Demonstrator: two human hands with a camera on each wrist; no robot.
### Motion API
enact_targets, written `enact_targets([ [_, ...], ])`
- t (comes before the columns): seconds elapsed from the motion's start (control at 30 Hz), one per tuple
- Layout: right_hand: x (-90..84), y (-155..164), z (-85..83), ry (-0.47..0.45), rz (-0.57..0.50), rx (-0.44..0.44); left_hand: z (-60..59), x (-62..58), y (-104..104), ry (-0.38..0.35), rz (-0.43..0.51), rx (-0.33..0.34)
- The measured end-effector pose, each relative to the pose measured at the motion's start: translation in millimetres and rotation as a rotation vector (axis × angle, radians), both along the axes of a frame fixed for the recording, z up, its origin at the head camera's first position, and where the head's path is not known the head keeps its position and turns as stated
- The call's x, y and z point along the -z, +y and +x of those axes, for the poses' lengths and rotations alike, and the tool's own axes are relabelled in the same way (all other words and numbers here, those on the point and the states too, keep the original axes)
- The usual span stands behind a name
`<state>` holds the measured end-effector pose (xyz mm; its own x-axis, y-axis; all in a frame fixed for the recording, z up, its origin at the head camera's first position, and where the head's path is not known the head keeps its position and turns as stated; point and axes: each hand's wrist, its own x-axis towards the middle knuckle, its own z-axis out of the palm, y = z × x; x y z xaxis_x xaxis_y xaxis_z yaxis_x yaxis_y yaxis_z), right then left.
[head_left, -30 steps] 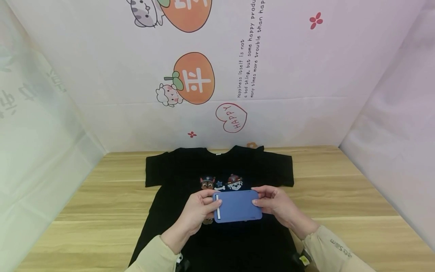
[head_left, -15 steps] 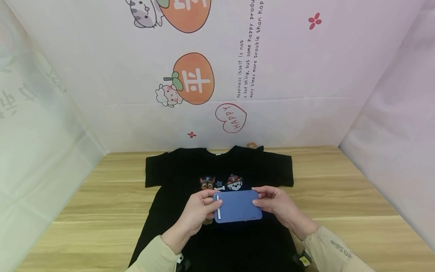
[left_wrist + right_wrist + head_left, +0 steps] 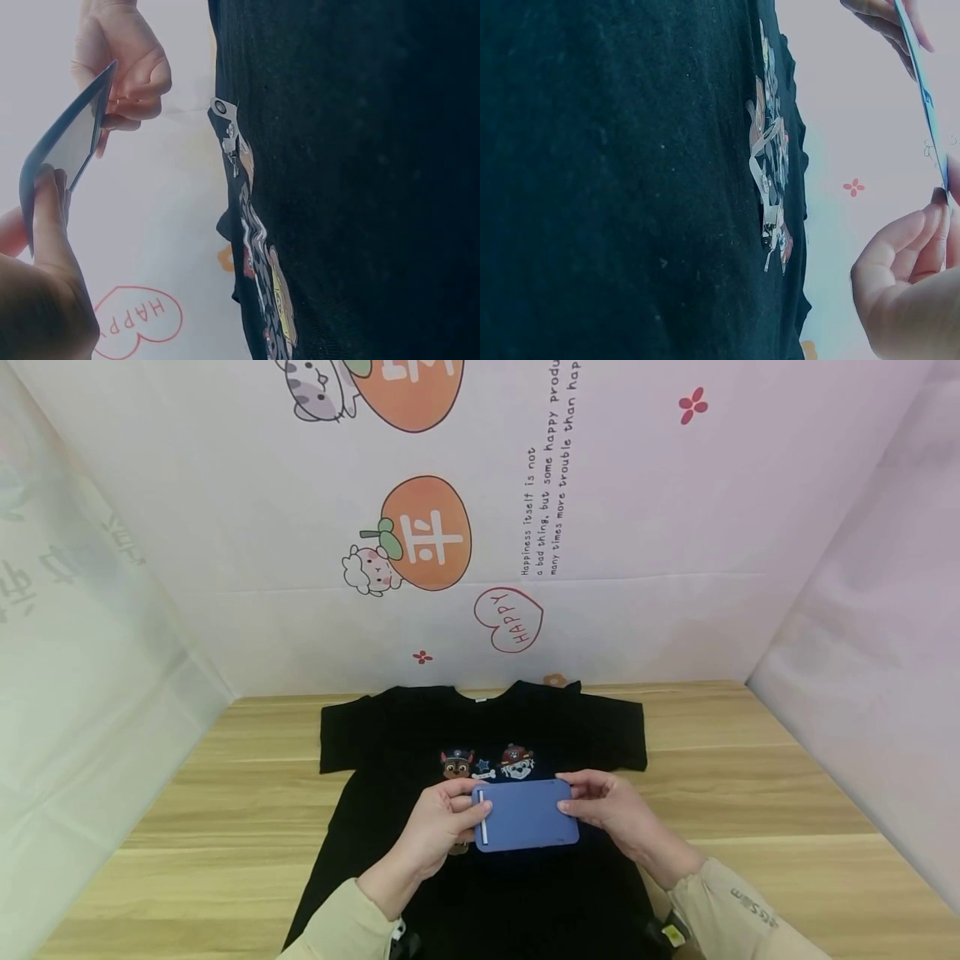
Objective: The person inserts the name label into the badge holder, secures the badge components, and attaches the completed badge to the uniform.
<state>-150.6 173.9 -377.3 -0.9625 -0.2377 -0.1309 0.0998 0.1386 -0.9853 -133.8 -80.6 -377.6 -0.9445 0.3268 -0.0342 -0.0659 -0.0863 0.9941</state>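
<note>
A flat blue rectangular case (image 3: 525, 822) with rounded corners and a white strip near its left end is held level between both hands. My left hand (image 3: 433, 825) pinches its left end, thumb on the near face and fingers behind. At the opposite end, my right hand (image 3: 611, 812) pinches it the same way. In the left wrist view, the far side of the case (image 3: 73, 133) shows a pale panel with a dark border. Under the hands lies a black T-shirt (image 3: 487, 902) with cartoon dog prints (image 3: 517, 763), partly covered by the case.
The shirt is spread on a wood-grain table (image 3: 225, 810), its neckline towards the back. A white printed cloth (image 3: 637, 527) hangs behind the table, and pale cloths (image 3: 82, 652) close off both sides.
Both hands keep the same grip on the blue case and stay nearly still. The whole view has shifted only very slightly.
</note>
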Motion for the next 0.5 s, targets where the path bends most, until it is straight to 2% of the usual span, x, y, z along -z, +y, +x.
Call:
enact_targets([
  [0.17, 0.9, 0.1, 0.2, -0.007, -0.027, -0.009, -0.8, -1.4, 1.0, -0.060, -0.035, -0.024],
  [0.5, -0.6, 0.3, 0.4, -0.023, -0.035, -0.027, -0.6, -3.3, 0.7, -0.073, -0.055, -0.024],
])
